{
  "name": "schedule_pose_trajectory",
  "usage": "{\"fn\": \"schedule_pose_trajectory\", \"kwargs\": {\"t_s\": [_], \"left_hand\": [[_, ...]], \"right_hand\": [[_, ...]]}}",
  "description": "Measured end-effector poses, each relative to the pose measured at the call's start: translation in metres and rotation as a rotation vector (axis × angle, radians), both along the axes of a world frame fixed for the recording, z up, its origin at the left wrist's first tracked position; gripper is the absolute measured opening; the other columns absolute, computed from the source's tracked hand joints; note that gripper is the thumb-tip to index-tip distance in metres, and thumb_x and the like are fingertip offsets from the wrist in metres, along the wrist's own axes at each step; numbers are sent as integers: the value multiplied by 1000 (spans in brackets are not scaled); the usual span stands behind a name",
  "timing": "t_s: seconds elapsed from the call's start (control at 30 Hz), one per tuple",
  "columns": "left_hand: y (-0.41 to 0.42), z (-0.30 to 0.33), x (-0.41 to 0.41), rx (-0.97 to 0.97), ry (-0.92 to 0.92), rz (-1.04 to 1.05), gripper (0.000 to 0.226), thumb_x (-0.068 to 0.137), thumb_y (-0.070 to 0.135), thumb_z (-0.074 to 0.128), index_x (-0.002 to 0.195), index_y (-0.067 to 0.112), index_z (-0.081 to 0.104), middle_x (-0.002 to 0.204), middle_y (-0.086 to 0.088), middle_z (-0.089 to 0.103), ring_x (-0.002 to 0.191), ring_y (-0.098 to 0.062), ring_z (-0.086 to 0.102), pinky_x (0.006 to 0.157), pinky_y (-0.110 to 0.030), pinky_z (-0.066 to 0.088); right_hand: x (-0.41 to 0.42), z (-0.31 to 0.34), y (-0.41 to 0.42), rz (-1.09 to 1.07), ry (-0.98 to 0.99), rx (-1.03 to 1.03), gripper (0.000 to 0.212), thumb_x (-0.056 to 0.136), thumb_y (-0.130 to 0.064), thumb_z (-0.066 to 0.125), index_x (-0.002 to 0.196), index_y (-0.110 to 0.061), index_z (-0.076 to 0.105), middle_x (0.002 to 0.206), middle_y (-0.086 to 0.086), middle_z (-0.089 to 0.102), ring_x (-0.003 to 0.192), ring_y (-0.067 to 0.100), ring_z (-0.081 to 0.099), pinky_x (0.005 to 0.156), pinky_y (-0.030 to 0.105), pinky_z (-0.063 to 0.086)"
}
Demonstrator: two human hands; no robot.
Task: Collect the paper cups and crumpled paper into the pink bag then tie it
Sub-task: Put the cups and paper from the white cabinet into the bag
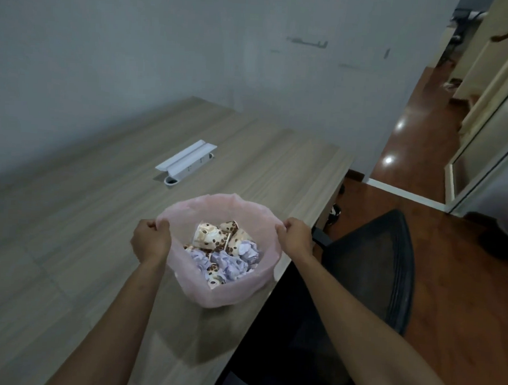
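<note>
Pink bag (230,291) sitting near the counter's (67,241) 3 o'clock edge, mouth being held open. Left hand (150,240) at 9 o'clock and right hand (296,238) at 3, fingers clenching the rim. Thin, limp, probably slippery film; gathering both rim sides for knotting. Paper cups (212,238) and crumpled paper (231,263) inside: light, crushable.

One pink bag (218,290) on one tabletop (67,241). Two hands on its rim: left hand (150,238), right hand (296,235). Inside, roughly four or five paper cups (207,237) and about four crumpled paper (231,264) balls, overlapping. One cable cover (185,159), one chair (372,263).
</note>
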State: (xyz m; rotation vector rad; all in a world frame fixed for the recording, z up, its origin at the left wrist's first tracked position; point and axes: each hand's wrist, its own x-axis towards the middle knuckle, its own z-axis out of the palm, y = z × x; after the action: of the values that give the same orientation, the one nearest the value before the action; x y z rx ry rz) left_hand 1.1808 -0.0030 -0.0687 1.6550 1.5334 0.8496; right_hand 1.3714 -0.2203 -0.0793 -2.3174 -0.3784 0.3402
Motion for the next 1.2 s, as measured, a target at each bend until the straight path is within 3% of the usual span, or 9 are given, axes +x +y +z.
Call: {"fn": "schedule_pose_trajectory", "kwargs": {"t_s": [0.23, 0.37, 0.47, 0.57, 0.73, 0.8, 0.87, 0.97, 1.2], "left_hand": [[-16, 75, 88, -14, -371, -109, 19, 80, 26, 63, 69, 11, 59, 71, -9, 58, 64, -22, 53, 61, -35, 46], [-61, 121, 168, -50, -486, -256, 17, 86, 16, 63, 70, 16, 59, 72, -6, 57, 66, -21, 53, 55, -31, 46], [-106, 149, 232, -45, -493, -357, 11, 88, 17, 62, 78, 13, 61, 76, -5, 59, 63, -15, 53, 55, -29, 46], [-160, 168, 298, -54, -489, -434, 21, 89, 16, 61, 69, 16, 55, 73, -5, 58, 60, -15, 51, 56, -30, 46], [-260, 190, 410, -62, -513, -544, 13, 89, 17, 60, 78, 10, 59, 85, -14, 59, 57, -14, 49, 58, -31, 46], [-301, 193, 453, -73, -524, -596, 17, 89, 17, 59, 73, 14, 58, 85, -13, 59, 57, -14, 49, 60, -32, 47], [-333, 193, 492, -100, -523, -651, 14, 89, 16, 58, 75, 14, 59, 86, -13, 59, 59, -16, 51, 65, -35, 50], [-352, 181, 542, -147, -501, -717, 16, 91, 16, 58, 75, 13, 61, 86, -13, 62, 65, -20, 55, 62, -32, 51], [-365, 166, 634, -204, -436, -856, 28, 94, 25, 58, 105, 0, 65, 97, -19, 67, 80, -30, 64, 77, -46, 55]], "right_hand": [[94, 77, -38, -191, -181, 342, 13, 92, -31, 58, 83, -23, 63, 78, -7, 65, 74, 14, 62, 59, 22, 47], [176, 123, -95, -207, -252, 298, 25, 91, -31, 58, 97, -11, 71, 92, 7, 72, 84, 23, 66, 70, 28, 50], [235, 152, -150, -310, -363, 339, 23, 90, -28, 59, 95, -8, 71, 90, 8, 71, 84, 25, 64, 72, 28, 47], [282, 173, -210, -360, -399, 365, 19, 89, -23, 61, 93, -7, 70, 83, 5, 66, 81, 23, 62, 75, 32, 50], [352, 197, -330, -507, -420, 364, 15, 89, -23, 60, 92, -13, 71, 83, -1, 65, 77, 17, 58, 67, 21, 37], [385, 203, -366, -704, -356, 439, 17, 90, -22, 57, 95, -12, 71, 88, 3, 68, 84, 21, 63, 66, 21, 38], [411, 209, -375, -897, -293, 490, 26, 92, -18, 49, 105, -9, 70, 102, 10, 70, 96, 29, 66, 70, 26, 44], [445, 206, -357, -846, -321, 440, 23, 95, -17, 49, 102, -8, 69, 102, 10, 70, 94, 27, 66, 73, 29, 52], [525, 195, -389, -902, -251, 393, 14, 92, -21, 59, 90, -11, 69, 97, 10, 71, 84, 25, 62, 69, 24, 39]]}}
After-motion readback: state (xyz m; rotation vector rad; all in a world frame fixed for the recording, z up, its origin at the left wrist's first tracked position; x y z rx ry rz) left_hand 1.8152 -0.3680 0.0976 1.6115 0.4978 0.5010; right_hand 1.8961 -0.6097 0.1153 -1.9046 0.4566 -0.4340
